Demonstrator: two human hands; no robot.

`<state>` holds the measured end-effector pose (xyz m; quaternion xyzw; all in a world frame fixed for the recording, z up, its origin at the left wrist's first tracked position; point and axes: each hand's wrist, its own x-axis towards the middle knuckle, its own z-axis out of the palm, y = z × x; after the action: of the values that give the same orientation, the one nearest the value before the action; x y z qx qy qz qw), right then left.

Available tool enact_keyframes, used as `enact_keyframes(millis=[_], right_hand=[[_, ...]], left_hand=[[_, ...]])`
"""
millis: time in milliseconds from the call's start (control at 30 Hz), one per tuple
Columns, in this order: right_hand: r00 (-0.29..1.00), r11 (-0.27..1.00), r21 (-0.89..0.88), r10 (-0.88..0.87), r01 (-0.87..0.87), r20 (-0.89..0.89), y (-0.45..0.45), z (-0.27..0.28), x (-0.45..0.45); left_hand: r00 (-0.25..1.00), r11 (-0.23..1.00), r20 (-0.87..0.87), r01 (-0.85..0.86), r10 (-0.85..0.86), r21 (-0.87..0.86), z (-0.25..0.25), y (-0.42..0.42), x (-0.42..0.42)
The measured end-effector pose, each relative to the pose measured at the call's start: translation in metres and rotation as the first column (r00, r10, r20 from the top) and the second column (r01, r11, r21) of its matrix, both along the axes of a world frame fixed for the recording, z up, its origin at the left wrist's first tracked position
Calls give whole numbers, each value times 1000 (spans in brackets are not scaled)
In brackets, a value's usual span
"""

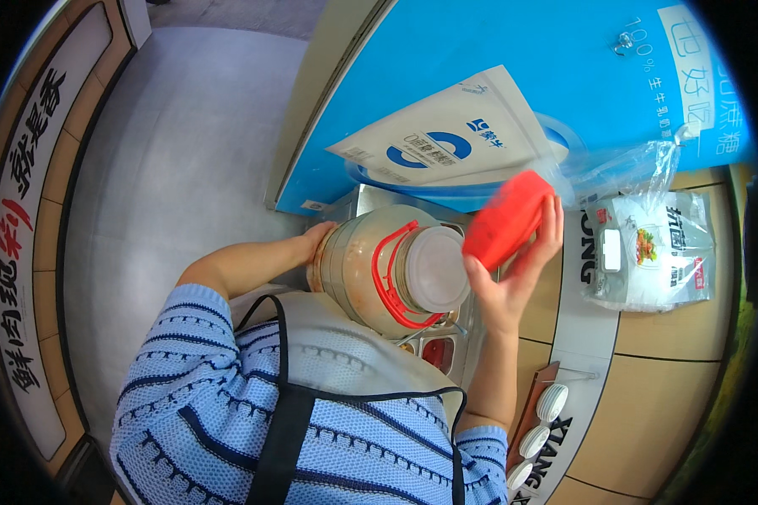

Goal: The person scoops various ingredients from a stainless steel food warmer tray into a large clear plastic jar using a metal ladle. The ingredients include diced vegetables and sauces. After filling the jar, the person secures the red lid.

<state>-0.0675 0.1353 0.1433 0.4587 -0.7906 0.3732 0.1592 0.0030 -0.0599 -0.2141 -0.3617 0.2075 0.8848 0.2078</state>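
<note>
A big translucent jar [347, 271] with orange-brown smears inside sits close against my apron, its neck to the right. A flat white inner cap [439, 269] covers its mouth, and a red carrying handle [388, 278] loops around the neck. My left hand [321, 240] grips the jar's far-left side; its fingers are partly hidden behind it. In my right hand [518, 278] is a red screw lid [505, 218], slightly blurred, held tilted and apart from the mouth. Under the jar, partly covered, are metal food trays, one with red contents [439, 353].
A blue cabinet [366, 107] stands beyond the jar, with a white printed pouch [448, 139] in front of it. A clear plastic package [657, 246] hangs on the right. Stacked white bowls [534, 442] are along the tiled wall [663, 410]. Grey floor [170, 158] spreads out left.
</note>
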Motion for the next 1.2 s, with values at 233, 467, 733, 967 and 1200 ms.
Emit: enact_keyframes(millis=[233,467,733,967,1200], right_hand=[[986,979,155,148,-135,-75,-39,-45,-19],[954,964,244,165,-103,-251,-43,-46,-13],[977,979,200,88,-49,-193,-43,-48,-10],[993,991,134,34,-19,-110,-28,-29,4],[941,966,243,1,87,-340,-19,-40,25]], left_hand=[[1000,1000,-17,-16,16,24,7,8,2],[999,995,8,-38,37,97,-9,11,2],[1000,997,-3,-22,22,79,-11,12,-1],[999,992,-30,-38,42,122,-24,8,-7],[999,999,-39,-20,22,48,-19,11,2]])
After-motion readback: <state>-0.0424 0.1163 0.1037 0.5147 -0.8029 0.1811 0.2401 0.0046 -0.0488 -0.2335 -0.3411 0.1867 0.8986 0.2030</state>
